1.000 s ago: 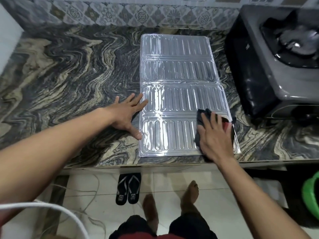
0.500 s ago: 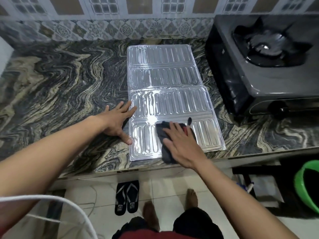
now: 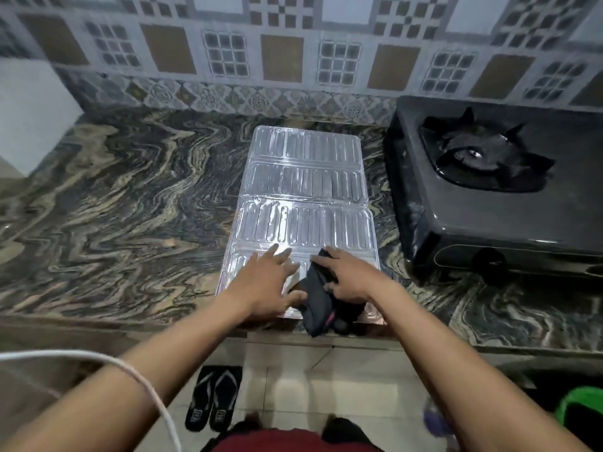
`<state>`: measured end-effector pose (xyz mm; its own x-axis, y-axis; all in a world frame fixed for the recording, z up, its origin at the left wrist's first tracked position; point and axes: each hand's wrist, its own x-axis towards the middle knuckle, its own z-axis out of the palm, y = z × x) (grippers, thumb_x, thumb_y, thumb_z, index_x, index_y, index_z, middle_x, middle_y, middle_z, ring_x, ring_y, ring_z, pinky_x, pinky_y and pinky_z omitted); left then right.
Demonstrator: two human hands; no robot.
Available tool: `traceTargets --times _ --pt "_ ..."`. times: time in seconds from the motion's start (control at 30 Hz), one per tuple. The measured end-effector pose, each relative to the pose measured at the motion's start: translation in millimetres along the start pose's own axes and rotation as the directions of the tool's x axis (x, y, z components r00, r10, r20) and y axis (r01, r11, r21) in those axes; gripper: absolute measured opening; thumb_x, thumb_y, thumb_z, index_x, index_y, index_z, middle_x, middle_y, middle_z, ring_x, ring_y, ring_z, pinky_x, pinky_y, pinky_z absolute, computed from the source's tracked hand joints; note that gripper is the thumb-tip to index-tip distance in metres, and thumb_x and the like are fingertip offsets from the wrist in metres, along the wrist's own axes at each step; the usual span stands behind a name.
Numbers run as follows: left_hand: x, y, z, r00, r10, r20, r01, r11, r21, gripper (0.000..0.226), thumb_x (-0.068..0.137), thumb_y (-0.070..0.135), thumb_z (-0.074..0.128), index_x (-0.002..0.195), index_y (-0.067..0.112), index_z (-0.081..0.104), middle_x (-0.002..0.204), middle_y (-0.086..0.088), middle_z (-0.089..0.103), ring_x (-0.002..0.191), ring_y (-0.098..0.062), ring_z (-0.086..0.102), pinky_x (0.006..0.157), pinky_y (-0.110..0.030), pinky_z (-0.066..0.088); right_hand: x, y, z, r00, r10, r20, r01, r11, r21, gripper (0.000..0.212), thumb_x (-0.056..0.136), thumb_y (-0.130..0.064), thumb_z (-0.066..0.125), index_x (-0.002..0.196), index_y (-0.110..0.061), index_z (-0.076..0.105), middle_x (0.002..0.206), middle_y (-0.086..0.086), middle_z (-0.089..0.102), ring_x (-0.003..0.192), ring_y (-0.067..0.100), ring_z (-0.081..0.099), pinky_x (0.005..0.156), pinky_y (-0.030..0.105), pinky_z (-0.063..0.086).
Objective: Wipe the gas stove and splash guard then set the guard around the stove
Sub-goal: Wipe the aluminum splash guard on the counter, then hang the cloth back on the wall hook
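Note:
The silver ribbed splash guard (image 3: 306,203) lies flat on the marbled counter, left of the dark single-burner gas stove (image 3: 483,203). A dark cloth (image 3: 318,300) sits bunched on the guard's near edge and hangs slightly over the counter's front. My right hand (image 3: 350,277) rests on the cloth with fingers spread and pointing left. My left hand (image 3: 266,282) lies flat on the guard's near panel, just left of the cloth, its thumb touching the cloth's edge.
The marbled counter (image 3: 114,207) stretches wide to the left of the guard, backed by a patterned tile wall (image 3: 293,53). A white block (image 3: 29,112) stands at the far left. Below are sandals (image 3: 213,399), a white cable (image 3: 130,370) and a green tub (image 3: 580,409).
My left hand has moved from the counter beside the guard onto its near panel. My right hand has drawn the cloth to the guard's near edge. The view has tilted up.

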<state>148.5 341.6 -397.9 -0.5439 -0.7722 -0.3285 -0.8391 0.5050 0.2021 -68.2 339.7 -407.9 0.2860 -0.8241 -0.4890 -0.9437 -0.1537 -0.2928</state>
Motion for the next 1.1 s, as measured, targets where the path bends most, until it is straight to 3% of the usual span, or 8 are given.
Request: traceTargets --times 0.13,0.23,0.33,0.53,0.67,0.83,1.0,1.1 --pt "0 33 23 0.996 -0.046 -0.08 0.045 0.999 -0.014 0.072 0.092 0.064 0.051 0.15 0.023 0.042 0.164 -0.008 0.024 0.153 -0.031 0.008 0.121 -0.049 0.01 4 13 -9 0.998 -0.056 -0.022 0.054 0.997 -0.057 0.062 0.088 -0.026 0.063 0.146 -0.025 0.042 0.151 0.008 0.035 0.137 0.033 0.035 0.109 0.047 0.038" --pt "0 42 25 0.973 -0.142 -0.18 0.117 0.983 -0.144 0.058 0.082 0.059 0.068 0.124 0.02 0.059 0.143 -0.007 0.053 0.146 -0.032 0.029 0.115 -0.047 0.025 1 22 -9 0.986 -0.123 -0.111 0.119 0.992 -0.041 0.034 0.082 -0.018 0.06 0.116 -0.019 0.054 0.125 0.006 0.049 0.117 0.03 0.046 0.096 0.044 0.045" --pt "-2 50 21 0.95 -0.22 -0.221 0.154 0.947 -0.282 0.045 0.076 0.047 0.079 0.106 0.022 0.056 0.101 -0.002 0.066 0.106 -0.027 0.057 0.084 -0.035 0.043 -8 28 -11 0.967 -0.178 -0.183 0.189 0.981 0.049 0.014 0.079 -0.014 0.058 0.09 -0.02 0.051 0.103 0.001 0.052 0.103 0.026 0.051 0.086 0.037 0.046" --pt "-10 54 4 0.944 -0.279 -0.177 0.077 0.706 -0.704 0.038 0.078 0.014 0.081 0.094 0.033 0.052 0.071 0.013 0.062 0.059 -0.002 0.056 0.062 -0.027 0.042 -38 40 -30 0.961 -0.136 -0.243 0.205 0.935 0.29 0.024 0.079 -0.02 0.062 0.09 -0.032 0.045 0.082 -0.002 0.063 0.078 0.022 0.059 0.071 0.037 0.048" --pt "-17 53 -34 0.936 -0.251 -0.245 -0.042 0.612 -0.79 0.027 0.081 0.014 0.08 0.097 0.029 0.064 0.078 0.002 0.066 0.065 -0.008 0.059 0.065 -0.025 0.046 -65 44 -60 0.942 -0.211 -0.26 0.309 0.845 0.436 0.029 0.085 -0.022 0.07 0.103 -0.04 0.057 0.089 -0.001 0.071 0.082 0.014 0.066 0.079 0.035 0.053" --pt "-18 67 -99 0.926 -0.162 -0.34 -0.205 0.541 -0.816 0.021 0.087 0.01 0.076 0.104 0.018 0.068 0.082 -0.002 0.073 0.078 -0.009 0.066 0.071 -0.021 0.052 -96 45 -99 0.892 -0.241 -0.383 0.439 0.664 0.605 0.038 0.089 -0.018 0.073 0.119 -0.041 0.067 0.116 -0.006 0.07 0.112 0.014 0.065 0.102 0.04 0.05" --pt "-10 77 -159 0.898 -0.107 -0.426 -0.321 0.503 -0.802 0.025 0.085 0.004 0.075 0.108 0.009 0.068 0.098 -0.007 0.076 0.09 -0.01 0.068 0.077 -0.023 0.053 -120 48 -155 0.85 -0.262 -0.458 0.527 0.441 0.726 0.044 0.089 0.005 0.066 0.129 -0.014 0.066 0.122 0.007 0.071 0.11 0.016 0.067 0.095 0.03 0.054" --pt "0 77 -194 0.895 -0.059 -0.442 -0.366 0.469 -0.804 0.028 0.084 -0.005 0.073 0.109 0.007 0.069 0.1 -0.003 0.076 0.095 -0.01 0.069 0.084 -0.024 0.053 -122 51 -191 0.817 -0.281 -0.503 0.575 0.467 0.672 0.04 0.088 0.006 0.066 0.125 -0.01 0.068 0.118 0.004 0.072 0.11 0.017 0.067 0.093 0.028 0.054"
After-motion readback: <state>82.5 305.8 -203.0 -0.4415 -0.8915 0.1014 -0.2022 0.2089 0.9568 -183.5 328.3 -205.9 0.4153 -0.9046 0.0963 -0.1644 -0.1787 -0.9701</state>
